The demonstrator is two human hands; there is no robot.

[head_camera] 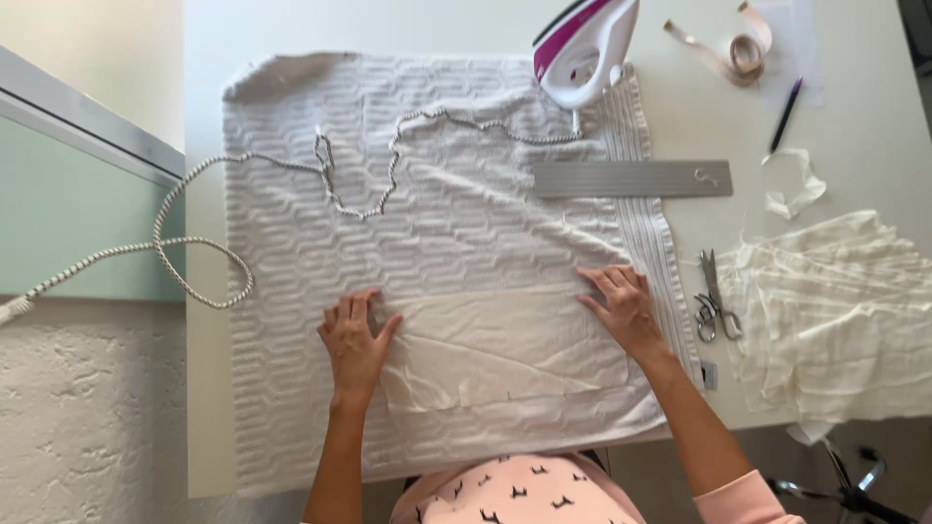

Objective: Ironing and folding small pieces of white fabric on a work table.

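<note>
A cream fabric piece (495,349) lies flat on a white textured towel (427,223) spread over the table. My left hand (354,340) rests palm down at the fabric's left edge, fingers apart. At the fabric's upper right corner my right hand (621,306) presses flat, fingers spread. Neither hand grips anything. A white and magenta iron (585,49) stands upright at the towel's far right corner, and its braided cord (388,175) snakes across the towel and off the table's left edge.
A grey metal ruler (631,179) lies right of the towel's middle. Scissors (714,296) sit by my right wrist, next to a pile of cream fabric (835,311). A measuring tape (738,49), a pen (784,114) and a fabric scrap (796,189) lie at the far right.
</note>
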